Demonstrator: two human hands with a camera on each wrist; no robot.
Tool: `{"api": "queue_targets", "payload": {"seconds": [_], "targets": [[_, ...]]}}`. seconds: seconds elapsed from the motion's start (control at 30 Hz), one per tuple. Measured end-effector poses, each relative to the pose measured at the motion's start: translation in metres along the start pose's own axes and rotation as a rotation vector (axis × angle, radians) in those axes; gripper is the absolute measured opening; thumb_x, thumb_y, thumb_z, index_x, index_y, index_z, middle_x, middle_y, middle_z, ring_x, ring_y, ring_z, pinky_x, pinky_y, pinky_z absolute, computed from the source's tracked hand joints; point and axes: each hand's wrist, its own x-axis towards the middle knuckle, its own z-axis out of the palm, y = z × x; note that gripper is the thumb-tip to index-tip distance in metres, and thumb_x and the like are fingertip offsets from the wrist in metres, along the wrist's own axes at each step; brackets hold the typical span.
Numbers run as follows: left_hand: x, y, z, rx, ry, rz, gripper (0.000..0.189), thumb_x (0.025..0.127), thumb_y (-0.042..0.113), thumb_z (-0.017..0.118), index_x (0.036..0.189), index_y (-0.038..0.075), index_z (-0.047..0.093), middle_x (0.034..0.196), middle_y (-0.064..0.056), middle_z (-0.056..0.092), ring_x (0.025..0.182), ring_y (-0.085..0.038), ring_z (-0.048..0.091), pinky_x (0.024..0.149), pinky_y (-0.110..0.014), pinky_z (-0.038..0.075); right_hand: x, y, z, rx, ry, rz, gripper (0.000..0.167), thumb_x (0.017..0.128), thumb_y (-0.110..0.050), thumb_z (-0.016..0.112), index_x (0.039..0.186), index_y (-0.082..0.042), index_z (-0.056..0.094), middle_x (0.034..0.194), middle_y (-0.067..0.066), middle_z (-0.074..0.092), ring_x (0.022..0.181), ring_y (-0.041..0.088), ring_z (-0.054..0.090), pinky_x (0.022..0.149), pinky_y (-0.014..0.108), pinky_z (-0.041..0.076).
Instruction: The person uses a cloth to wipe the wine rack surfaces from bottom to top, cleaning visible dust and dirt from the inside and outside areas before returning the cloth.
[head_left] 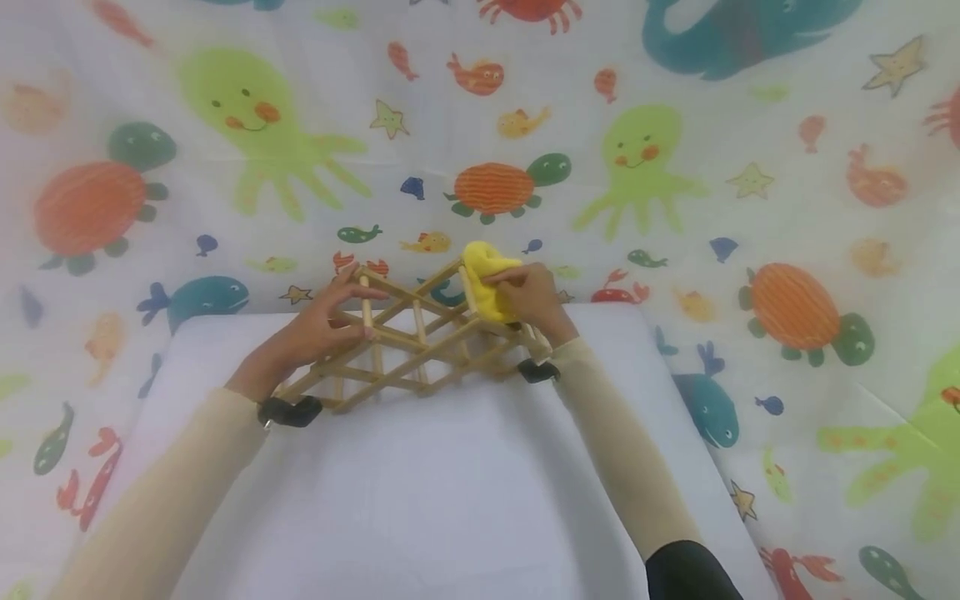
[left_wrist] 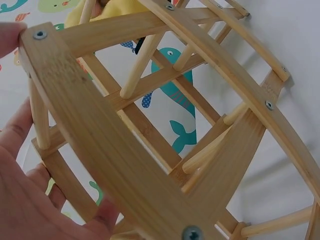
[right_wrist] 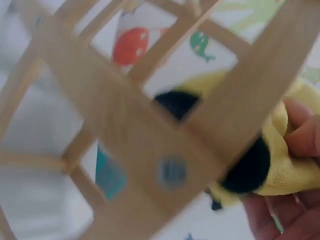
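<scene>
A lattice rack (head_left: 419, 323) of light wooden slats and round dowels, screwed at its joints, stands unfolded at the far end of the table. My left hand (head_left: 318, 325) holds its upper left end, fingers about the end dowel; the left wrist view shows the thumb at the top corner of a slat (left_wrist: 100, 125). At the rack's upper right end, my right hand (head_left: 534, 296) pinches a soft yellow plush toy (head_left: 491, 307) against the frame. Black patches show on the plush in the right wrist view, partly hidden behind slats (right_wrist: 115, 100).
A white-covered table (head_left: 450, 500) lies under the rack and forearms. Behind and around it hangs a white cloth (head_left: 442, 158) printed with sea animals. Dark bands (head_left: 290, 411) sit on both wrists.
</scene>
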Motion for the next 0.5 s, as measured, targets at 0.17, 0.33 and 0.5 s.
{"api": "queue_targets", "payload": {"seconds": [0.17,0.33,0.5], "targets": [[0.000,0.000,0.001,-0.002,0.002,-0.004,0.055,0.098,0.022,0.076,0.149,0.017,0.058,0.181,0.004,-0.008,0.165,-0.047,0.009,0.113,-0.072,0.044,-0.002,-0.001,-0.010,-0.104,0.094,0.000,0.027,0.092,-0.002,0.064,0.103,-0.013,0.086,0.103,0.011,0.083,0.070,0.019,0.062,0.056,0.021,0.047],[-0.002,0.003,0.000,0.006,0.002,-0.024,0.054,0.098,0.024,0.076,0.149,0.019,0.059,0.181,0.007,-0.008,0.166,-0.045,0.007,0.115,-0.072,0.042,-0.004,-0.012,0.000,0.177,0.035,-0.020,0.032,0.092,0.005,0.062,0.107,-0.010,0.085,0.123,0.011,0.080,0.100,0.021,0.066,0.073,0.021,0.055],[-0.002,0.005,-0.001,0.016,-0.001,-0.039,0.056,0.098,0.023,0.075,0.151,0.018,0.057,0.180,0.009,-0.010,0.165,-0.046,0.009,0.114,-0.074,0.043,-0.001,-0.007,0.006,0.075,-0.045,0.049,0.026,0.094,0.000,0.067,0.105,-0.015,0.086,0.121,0.009,0.080,0.100,0.020,0.069,0.078,0.026,0.061]]}}
